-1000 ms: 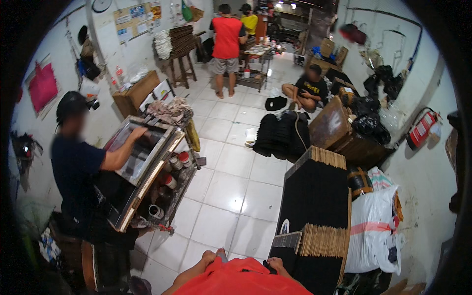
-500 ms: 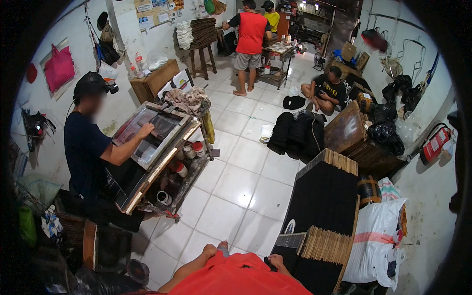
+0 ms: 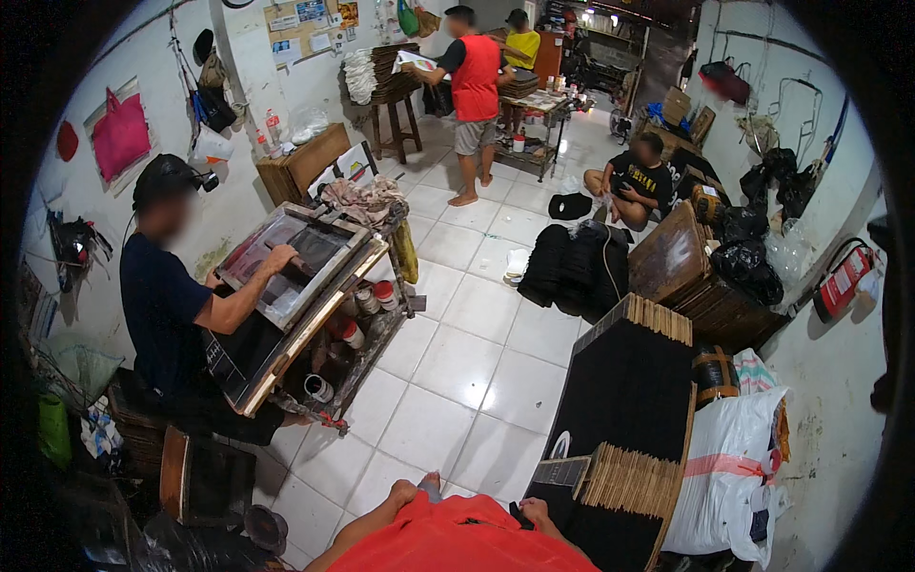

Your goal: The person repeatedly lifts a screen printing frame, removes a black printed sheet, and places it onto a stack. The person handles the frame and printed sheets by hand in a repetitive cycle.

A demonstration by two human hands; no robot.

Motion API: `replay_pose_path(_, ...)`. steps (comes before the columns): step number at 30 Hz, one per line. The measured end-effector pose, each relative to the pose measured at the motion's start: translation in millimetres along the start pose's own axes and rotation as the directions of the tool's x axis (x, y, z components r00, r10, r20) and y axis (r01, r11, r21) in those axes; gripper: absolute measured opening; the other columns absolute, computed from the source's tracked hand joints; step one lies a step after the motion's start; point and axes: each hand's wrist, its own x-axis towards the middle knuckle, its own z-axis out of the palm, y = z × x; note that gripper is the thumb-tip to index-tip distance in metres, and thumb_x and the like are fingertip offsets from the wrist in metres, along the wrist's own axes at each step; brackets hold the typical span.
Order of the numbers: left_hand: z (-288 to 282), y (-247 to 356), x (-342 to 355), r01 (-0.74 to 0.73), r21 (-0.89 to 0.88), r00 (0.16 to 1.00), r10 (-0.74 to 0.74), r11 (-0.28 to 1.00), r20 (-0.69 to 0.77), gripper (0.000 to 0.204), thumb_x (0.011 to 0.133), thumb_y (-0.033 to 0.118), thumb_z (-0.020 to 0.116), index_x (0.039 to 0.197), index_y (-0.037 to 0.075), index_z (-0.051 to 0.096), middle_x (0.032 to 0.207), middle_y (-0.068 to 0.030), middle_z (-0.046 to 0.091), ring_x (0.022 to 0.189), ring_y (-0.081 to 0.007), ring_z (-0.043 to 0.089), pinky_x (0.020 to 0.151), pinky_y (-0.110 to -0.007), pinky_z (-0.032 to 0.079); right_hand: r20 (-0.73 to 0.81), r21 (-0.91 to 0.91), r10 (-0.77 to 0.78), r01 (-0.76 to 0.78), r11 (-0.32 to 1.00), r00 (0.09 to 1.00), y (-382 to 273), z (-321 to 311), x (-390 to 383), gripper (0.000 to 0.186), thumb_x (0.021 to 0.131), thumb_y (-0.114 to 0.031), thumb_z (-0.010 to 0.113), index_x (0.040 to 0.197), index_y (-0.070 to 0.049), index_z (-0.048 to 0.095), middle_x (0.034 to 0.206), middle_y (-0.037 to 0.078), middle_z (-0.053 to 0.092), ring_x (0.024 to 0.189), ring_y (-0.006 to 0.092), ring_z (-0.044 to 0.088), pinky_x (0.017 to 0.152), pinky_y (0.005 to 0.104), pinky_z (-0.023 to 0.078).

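Observation:
My left hand (image 3: 402, 493) rests low in front of me beside my red shirt (image 3: 457, 536), near my bare foot (image 3: 433, 479). Its fingers are turned away, so their pose is unclear. On the other side of the shirt, my right hand (image 3: 536, 513) is curled against a small dark thing (image 3: 519, 516) whose kind I cannot make out. Close to that hand stands a large stack of black cloth-covered boards (image 3: 620, 391) with brown edges (image 3: 631, 482). A dark grey panel (image 3: 560, 474) lies at its near left corner.
At left, a person's hand (image 3: 279, 257) works over a framed screen (image 3: 303, 272) on a cart holding paint pots (image 3: 352, 334). Black bundles (image 3: 575, 262) lie on the tiled floor (image 3: 462, 362) by a seated person (image 3: 640, 181). A white sack (image 3: 717, 477) stands at right.
At the back, the person in the red top has turned left and holds a white sheet near the stack on the stool. The person at the screen has shifted slightly. My hands barely move.

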Motion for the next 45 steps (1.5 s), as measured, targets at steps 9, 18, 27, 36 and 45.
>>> replay_pose_path(9,-1.2,6.8,-7.3,0.004,0.002,1.000,-0.004,1.000,0.010,0.047,0.066,0.042,0.067,0.090,0.002,0.068,0.097,-0.0170,0.065,0.090,-0.0259,0.064,0.076,-0.035,0.050,-0.002,-0.064,0.059,-0.059,0.996,0.998,-20.3,-12.5,-24.4,0.020,0.070,-0.013,0.068,0.090,-0.010,0.071,0.089,0.007,0.069,0.080,0.0174,0.064,0.073,0.0287,0.050)
replay_pose_path(18,-3.3,8.0,-4.6,0.089,-0.054,0.996,-0.088,0.995,0.027,0.051,0.065,0.041,0.068,0.096,0.000,0.067,0.104,-0.0190,0.063,0.096,-0.0282,0.062,0.082,-0.035,0.049,0.011,0.021,0.115,-0.115,0.993,0.993,-13.1,-7.9,-14.7,0.018,0.072,-0.011,0.066,0.089,-0.007,0.071,0.085,0.008,0.069,0.077,0.0157,0.065,0.071,0.0272,0.050)
replay_pose_path(27,7.0,-8.3,20.4,0.033,-0.006,0.999,-0.032,0.999,0.042,0.051,0.064,0.041,0.068,0.093,-0.001,0.067,0.101,-0.0197,0.064,0.094,-0.0287,0.063,0.080,-0.036,0.049,0.014,-0.040,0.057,-0.057,0.998,0.998,-20.6,-8.1,-6.9,0.020,0.069,-0.015,0.072,0.088,-0.008,0.071,0.085,0.007,0.069,0.079,0.0146,0.064,0.073,0.0270,0.050)
replay_pose_path(36,8.3,-12.2,12.3,0.004,0.031,0.994,-0.001,1.000,-0.110,0.044,0.072,0.044,0.064,0.081,0.001,0.069,0.081,-0.0149,0.067,0.072,-0.0244,0.064,0.063,-0.036,0.050,0.027,-0.078,-0.013,0.015,0.997,1.000,-20.1,-2.7,1.7,0.017,0.069,-0.010,0.068,0.085,-0.008,0.071,0.082,0.007,0.069,0.075,0.0145,0.063,0.069,0.0269,0.050)
replay_pose_path(45,-114.4,-106.8,-14.0,-0.033,-0.700,0.942,-0.212,0.713,-0.261,0.025,0.075,0.030,0.065,0.073,0.005,0.065,0.066,-0.0047,0.061,0.054,-0.0142,0.055,0.046,-0.030,0.044,0.159,-0.019,0.018,-0.015,1.000,0.987,-46.6,18.6,8.7,0.017,0.074,-0.002,0.061,0.091,-0.002,0.066,0.080,0.010,0.065,0.067,0.0213,0.064,0.059,0.0321,0.052)
